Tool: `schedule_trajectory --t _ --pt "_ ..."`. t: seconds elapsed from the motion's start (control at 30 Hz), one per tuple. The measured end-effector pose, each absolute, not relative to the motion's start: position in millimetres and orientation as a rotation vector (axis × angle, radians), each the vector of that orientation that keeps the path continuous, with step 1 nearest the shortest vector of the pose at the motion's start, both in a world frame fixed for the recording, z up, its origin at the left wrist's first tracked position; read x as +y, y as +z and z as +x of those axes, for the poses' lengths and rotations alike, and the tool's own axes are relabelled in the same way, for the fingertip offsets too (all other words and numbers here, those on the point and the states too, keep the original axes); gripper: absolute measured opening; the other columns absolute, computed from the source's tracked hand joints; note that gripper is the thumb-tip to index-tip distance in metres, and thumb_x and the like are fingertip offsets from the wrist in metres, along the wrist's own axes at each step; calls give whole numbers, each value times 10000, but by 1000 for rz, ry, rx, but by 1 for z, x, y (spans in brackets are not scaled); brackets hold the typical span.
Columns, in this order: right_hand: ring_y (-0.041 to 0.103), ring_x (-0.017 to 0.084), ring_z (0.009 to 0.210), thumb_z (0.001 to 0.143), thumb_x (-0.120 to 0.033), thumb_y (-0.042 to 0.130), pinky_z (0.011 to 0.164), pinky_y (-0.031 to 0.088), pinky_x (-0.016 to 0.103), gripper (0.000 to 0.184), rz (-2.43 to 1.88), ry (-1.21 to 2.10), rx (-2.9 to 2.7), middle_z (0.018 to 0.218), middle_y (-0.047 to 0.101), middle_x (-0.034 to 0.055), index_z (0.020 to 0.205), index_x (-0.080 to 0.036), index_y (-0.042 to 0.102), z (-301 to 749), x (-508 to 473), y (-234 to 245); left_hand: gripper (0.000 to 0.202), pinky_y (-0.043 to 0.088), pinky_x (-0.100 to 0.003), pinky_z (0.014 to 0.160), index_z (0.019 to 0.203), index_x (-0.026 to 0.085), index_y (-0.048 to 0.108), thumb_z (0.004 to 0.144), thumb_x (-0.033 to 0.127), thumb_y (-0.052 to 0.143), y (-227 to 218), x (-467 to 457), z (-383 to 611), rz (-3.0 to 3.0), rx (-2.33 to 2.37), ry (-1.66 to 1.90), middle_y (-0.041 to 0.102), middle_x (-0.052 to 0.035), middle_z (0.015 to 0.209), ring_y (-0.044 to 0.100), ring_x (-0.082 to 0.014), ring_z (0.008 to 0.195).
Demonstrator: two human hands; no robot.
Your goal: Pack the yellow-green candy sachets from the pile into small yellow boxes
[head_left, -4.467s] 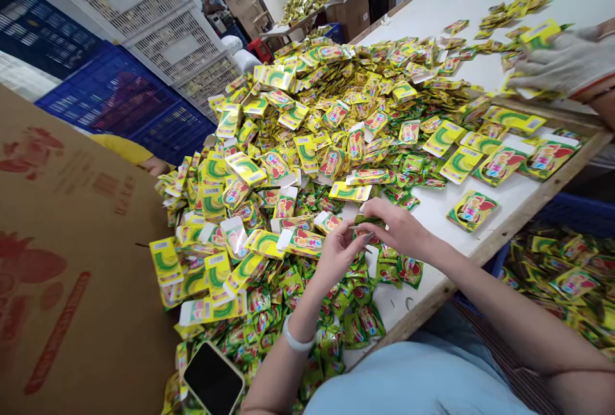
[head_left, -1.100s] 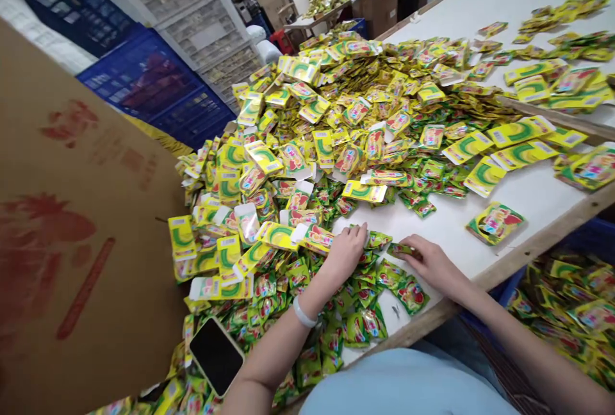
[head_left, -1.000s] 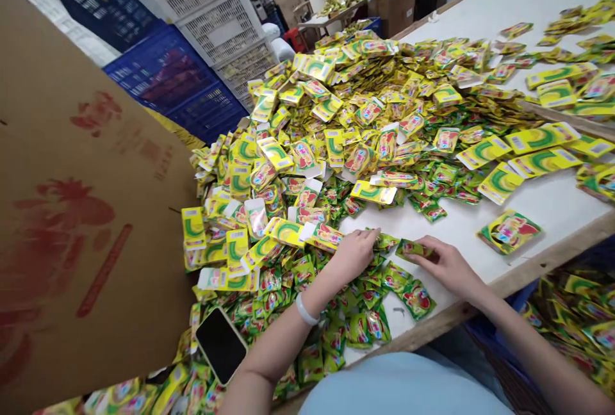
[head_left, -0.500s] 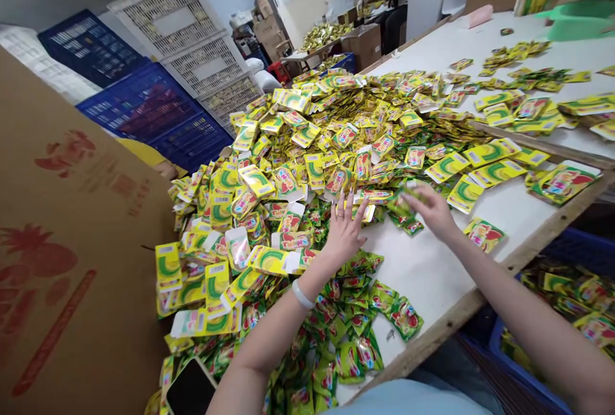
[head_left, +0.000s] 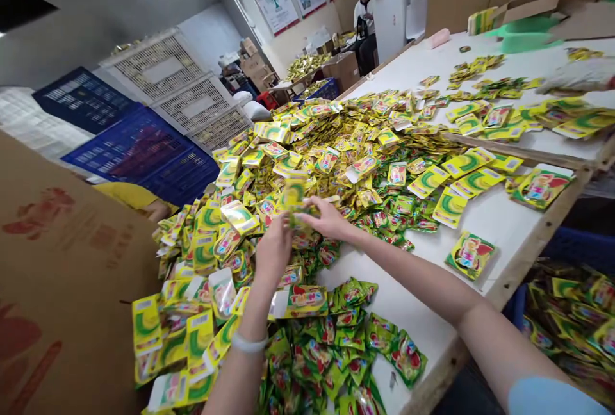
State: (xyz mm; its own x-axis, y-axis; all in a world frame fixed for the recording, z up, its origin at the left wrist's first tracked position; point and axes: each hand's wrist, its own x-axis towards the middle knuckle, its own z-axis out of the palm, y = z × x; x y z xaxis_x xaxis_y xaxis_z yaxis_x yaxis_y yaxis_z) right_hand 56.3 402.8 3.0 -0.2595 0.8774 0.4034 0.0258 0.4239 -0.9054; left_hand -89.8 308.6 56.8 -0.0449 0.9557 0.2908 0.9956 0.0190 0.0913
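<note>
My left hand (head_left: 273,250) and right hand (head_left: 328,218) meet above a big heap of flat yellow cartons (head_left: 336,146) on the white table (head_left: 485,216). Between them is a small yellow carton (head_left: 293,196), blurred by motion. The left hand's fingers curl up to it from below. The right hand's fingertips pinch what looks like a green sachet (head_left: 300,215) against its lower edge. Loose green sachets (head_left: 355,332) lie in a pile just in front of my arms. A white bracelet (head_left: 248,342) sits on my left wrist.
A large brown cardboard box (head_left: 52,274) stands at the left. Blue crates (head_left: 134,149) and white crates (head_left: 168,75) are stacked behind it. Another person's gloved hand (head_left: 579,73) rests at the far right. A blue bin of sachets (head_left: 571,303) sits below the table edge.
My view tilted up. Both hands rose from the table and moved left; the right hand carried a green sachet up, and the hands now meet at a yellow carton.
</note>
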Motion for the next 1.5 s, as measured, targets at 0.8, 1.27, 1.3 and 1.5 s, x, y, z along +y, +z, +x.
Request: schedule_trajectory --t 0.8,1.27,1.3,1.5 --pt "446 386 1359 900 -640 472 1178 118 601 687 -1496 567 -2237 1467 514 165 1432 -211 533 143 619 -51 777 417 -647 1089 1584 341 167 913 328 559 -99 171 12 -2442 -2095 -391 267 -126 1630 174 -373 1514" --pt "647 312 1114 962 -464 419 944 483 378 497 -1454 666 -2368 1261 679 166 1289 -132 592 165 452 -60 739 104 -679 1189 1501 211 269 848 262 612 -95 198 17 -2228 -1861 -759 208 -216 1607 42 -382 1538" --pt "657 309 1088 950 -455 452 938 488 376 485 -1447 668 -2380 1235 692 164 1282 -130 594 171 446 -56 728 95 -675 1191 1498 214 289 838 228 598 -90 196 16 -2260 -1862 -745 209 -205 1611 59 -380 1537" --pt "455 357 1346 911 -364 542 1117 351 498 576 -1385 425 -2300 1436 515 203 1423 -116 451 225 384 -21 618 243 -599 1174 1466 148 365 866 132 508 -60 164 11 -2171 -1826 -805 356 -228 1524 277 -367 1474"
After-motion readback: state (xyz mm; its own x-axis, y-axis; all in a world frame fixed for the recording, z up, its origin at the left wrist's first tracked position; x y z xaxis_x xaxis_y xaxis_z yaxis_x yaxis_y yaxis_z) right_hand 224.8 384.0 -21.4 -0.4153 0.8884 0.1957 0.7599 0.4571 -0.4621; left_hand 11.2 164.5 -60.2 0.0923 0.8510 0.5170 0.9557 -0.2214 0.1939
